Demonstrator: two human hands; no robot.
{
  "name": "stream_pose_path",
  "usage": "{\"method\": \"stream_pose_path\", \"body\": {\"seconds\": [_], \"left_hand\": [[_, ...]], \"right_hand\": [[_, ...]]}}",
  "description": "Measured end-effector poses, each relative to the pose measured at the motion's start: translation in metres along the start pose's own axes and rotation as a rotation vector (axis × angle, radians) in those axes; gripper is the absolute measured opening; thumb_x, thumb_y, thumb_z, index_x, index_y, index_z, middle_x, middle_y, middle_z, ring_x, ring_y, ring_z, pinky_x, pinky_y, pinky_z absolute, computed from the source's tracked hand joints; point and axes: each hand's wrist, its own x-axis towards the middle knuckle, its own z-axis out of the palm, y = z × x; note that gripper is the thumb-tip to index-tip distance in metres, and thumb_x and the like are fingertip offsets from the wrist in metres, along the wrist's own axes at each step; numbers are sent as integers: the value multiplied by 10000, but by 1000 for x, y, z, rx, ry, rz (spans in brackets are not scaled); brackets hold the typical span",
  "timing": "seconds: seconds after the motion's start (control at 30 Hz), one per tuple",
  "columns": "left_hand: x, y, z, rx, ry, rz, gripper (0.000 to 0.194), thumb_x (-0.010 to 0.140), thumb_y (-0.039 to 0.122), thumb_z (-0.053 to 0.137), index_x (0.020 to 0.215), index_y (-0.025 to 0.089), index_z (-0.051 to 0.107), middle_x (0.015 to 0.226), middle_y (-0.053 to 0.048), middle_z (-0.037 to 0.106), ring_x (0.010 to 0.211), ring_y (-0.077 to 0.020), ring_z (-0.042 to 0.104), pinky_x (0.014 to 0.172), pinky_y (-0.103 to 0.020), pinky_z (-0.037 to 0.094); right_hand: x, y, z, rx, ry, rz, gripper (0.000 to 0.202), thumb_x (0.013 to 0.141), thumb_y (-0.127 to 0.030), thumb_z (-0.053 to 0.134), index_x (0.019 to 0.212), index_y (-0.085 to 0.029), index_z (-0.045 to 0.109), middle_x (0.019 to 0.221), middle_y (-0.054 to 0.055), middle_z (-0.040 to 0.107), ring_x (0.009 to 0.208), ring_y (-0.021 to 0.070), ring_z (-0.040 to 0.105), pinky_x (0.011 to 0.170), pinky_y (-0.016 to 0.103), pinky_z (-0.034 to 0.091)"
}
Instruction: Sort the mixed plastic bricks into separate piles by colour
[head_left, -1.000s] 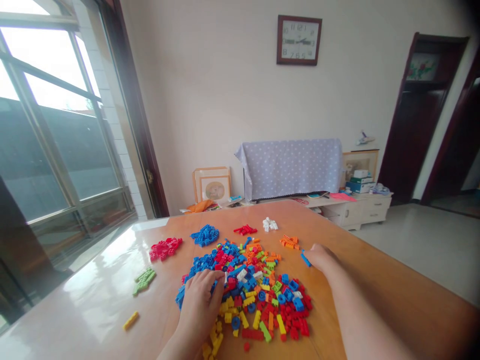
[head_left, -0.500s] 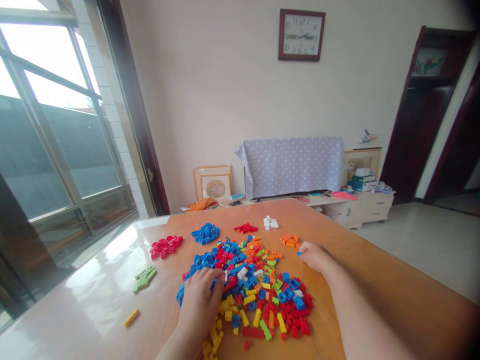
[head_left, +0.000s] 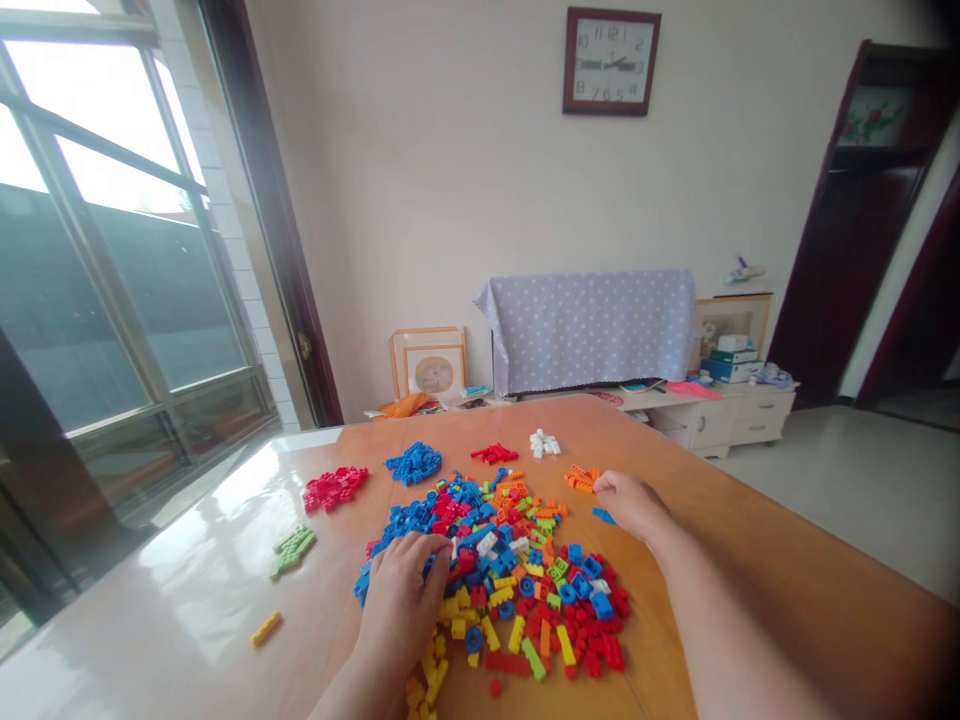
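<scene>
On tbl (head_left: 750, 525) — multicol. plastic bricks (head_left: 501, 597)

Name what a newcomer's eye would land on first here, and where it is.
Probably the heap of mixed bricks in the middle of the wooden table, its left part partly hidden by the left hand. Next, perhaps, the smaller blue pile beyond it. High on the wall hangs a dark-framed clock.

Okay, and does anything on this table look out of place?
One thing, perhaps: a blue plastic brick sits by the right hand, near the small pile of orange plastic bricks and away from the pile of blue plastic bricks. Nothing looks plainly damaged.
</scene>
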Motion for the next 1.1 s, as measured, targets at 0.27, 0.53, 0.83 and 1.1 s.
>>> {"method": "stream_pose_path", "body": {"seconds": [0.27,0.53,0.83,1.1], "left_hand": [[-1,1,-2,4,-47,-30,275,1016,420,486,1030,284,724,995,-63,719,931,-254,655,814,-374,492],[-3,16,-6,24,-169,-52,249,980,432,548,1116,311,718,1134,-56,701,1076,-276,636,911,-428,466],[-4,22,-9,70,-301,-13,659,790,654,719,1375,371,610,1373,-72,633,1267,-373,535,1053,-539,382],[-5,9,1,104,-251,-69,551,812,574,729,1313,361,642,1378,-57,627,1279,-350,533,1059,-519,372]], "right_hand": [[-22,-39,31,85,-241,-239,193,787,-275,609,906,-207,745,721,-13,676,652,147,570,585,243,367],[-50,-74,41,43,-354,-402,191,807,-257,616,914,-222,771,816,-3,686,708,142,570,644,248,362],[-79,-110,44,25,-371,-554,266,875,-365,616,1082,-257,742,995,41,696,868,191,630,784,292,468],[-88,-115,51,-13,-438,-668,679,759,-445,751,1405,-290,611,1449,91,600,1319,327,539,1134,449,392]]}}
